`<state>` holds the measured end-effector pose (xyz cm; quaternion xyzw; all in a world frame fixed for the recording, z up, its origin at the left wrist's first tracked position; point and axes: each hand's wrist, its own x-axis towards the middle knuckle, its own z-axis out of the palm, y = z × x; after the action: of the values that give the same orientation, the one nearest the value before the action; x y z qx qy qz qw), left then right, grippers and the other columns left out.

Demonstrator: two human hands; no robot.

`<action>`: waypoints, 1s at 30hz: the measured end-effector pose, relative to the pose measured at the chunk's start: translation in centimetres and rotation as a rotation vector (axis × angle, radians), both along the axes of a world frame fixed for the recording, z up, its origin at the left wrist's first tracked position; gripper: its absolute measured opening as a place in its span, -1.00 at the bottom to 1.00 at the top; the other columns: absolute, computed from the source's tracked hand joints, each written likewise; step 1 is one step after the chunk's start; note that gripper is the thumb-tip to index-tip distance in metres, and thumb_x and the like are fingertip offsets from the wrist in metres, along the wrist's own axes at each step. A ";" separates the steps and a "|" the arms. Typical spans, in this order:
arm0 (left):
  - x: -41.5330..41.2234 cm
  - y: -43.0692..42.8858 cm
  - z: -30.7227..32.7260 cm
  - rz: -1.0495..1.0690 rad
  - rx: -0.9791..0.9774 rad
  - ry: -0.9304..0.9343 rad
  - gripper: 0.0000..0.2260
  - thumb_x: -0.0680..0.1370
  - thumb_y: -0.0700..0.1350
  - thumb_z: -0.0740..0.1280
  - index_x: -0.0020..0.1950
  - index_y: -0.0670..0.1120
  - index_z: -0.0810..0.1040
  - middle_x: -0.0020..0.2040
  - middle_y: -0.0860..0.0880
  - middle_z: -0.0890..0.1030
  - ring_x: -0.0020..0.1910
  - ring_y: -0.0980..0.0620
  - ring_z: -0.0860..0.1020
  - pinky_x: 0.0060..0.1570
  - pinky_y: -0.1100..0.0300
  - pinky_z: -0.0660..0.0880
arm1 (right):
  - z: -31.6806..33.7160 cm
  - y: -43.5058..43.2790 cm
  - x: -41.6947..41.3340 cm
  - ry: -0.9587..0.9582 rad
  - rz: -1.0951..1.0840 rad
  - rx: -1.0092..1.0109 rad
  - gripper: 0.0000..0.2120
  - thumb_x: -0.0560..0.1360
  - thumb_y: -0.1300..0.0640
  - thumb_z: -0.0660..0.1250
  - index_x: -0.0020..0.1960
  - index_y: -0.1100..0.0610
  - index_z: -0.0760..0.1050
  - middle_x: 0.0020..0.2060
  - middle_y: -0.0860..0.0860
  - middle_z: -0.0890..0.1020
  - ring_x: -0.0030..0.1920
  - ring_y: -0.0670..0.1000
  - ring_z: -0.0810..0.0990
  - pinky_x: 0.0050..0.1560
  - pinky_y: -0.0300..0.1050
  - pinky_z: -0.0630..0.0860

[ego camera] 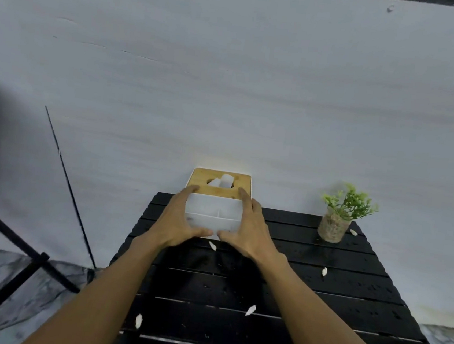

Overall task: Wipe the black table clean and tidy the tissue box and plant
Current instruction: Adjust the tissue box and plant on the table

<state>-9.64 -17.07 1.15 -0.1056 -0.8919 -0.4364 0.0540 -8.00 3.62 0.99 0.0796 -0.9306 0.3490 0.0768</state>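
Bamboo-lidded white plastic tissue box [218,207] at far edge of black slatted table [319,293], clasped between left hand [184,220] and right hand [250,230], fingers wrapped on sides. Risk: wet slats, box slipping off back edge; sweep toppling small green plant in glass jar [337,220].

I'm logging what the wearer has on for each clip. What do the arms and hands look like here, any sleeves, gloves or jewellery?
Both hands, left and right, are bare, with no gloves. The forearms are bare too; no sleeves reach into view. No rings, watch or bracelet show, nor any markings.
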 end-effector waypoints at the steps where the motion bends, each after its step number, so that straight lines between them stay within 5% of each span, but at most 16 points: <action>1: -0.2 0.1 -0.1 0.003 -0.001 0.024 0.00 0.17 0.11 0.65 0.50 0.08 0.20 0.44 0.02 0.29 0.36 0.07 0.33 0.37 0.03 0.36 | -0.1 -0.1 0.0 0.013 -0.006 -0.009 0.06 0.34 -0.04 0.52 0.62 -0.05 -0.08 0.50 0.13 0.20 0.37 0.18 0.41 0.24 0.05 0.46; 9: 0.2 0.7 -0.6 0.055 0.010 0.141 -0.13 0.29 -0.04 0.60 0.49 0.09 0.21 0.42 0.04 0.29 0.31 0.11 0.34 0.30 0.01 0.44 | -0.6 -0.2 0.4 0.099 -0.018 -0.092 -0.01 0.36 0.02 0.53 0.60 0.00 0.00 0.49 0.06 0.20 0.34 0.13 0.41 0.15 -0.07 0.41; 15: 2.7 3.2 1.2 0.058 0.026 0.354 -0.15 0.32 -0.07 0.59 0.49 0.09 0.21 0.44 0.04 0.23 0.25 0.23 0.30 0.11 0.44 0.32 | 0.7 1.3 2.1 0.258 -0.042 -0.161 0.02 0.35 -0.03 0.57 0.60 -0.03 0.02 0.54 0.05 0.13 0.37 0.04 0.36 0.21 -0.08 0.49; 19: 4.4 5.7 3.0 0.057 0.062 0.460 -0.17 0.31 -0.05 0.59 0.46 0.09 0.23 0.45 0.03 0.20 0.23 0.23 0.30 0.16 0.18 0.46 | 2.2 3.2 3.3 0.368 -0.065 -0.134 0.03 0.31 0.02 0.59 0.60 -0.04 0.05 0.54 0.08 0.13 0.32 0.04 0.41 0.14 -0.08 0.57; 25: 5.7 10.1 3.9 0.060 0.085 0.499 -0.19 0.33 0.02 0.58 0.46 0.10 0.22 0.47 0.04 0.15 0.19 0.22 0.34 0.06 0.15 0.54 | 3.7 7.1 4.9 0.419 -0.099 -0.083 0.03 0.32 0.07 0.58 0.61 -0.04 0.03 0.55 0.09 0.06 0.12 -0.11 0.38 0.03 -0.22 0.53; 30: 5.3 12.8 2.9 0.036 0.058 0.450 -0.18 0.32 0.04 0.58 0.46 0.10 0.21 0.48 0.05 0.14 0.22 0.15 0.36 0.09 0.06 0.56 | 3.0 9.8 5.1 0.387 -0.127 -0.048 0.03 0.33 0.07 0.58 0.62 0.00 0.02 0.55 0.12 0.07 0.20 -0.13 0.32 0.09 -0.25 0.45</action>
<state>-4.29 -4.31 4.07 -0.1826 -0.8463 -0.4261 0.2623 -2.90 13.45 3.97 0.0845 -0.8930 0.3437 0.2780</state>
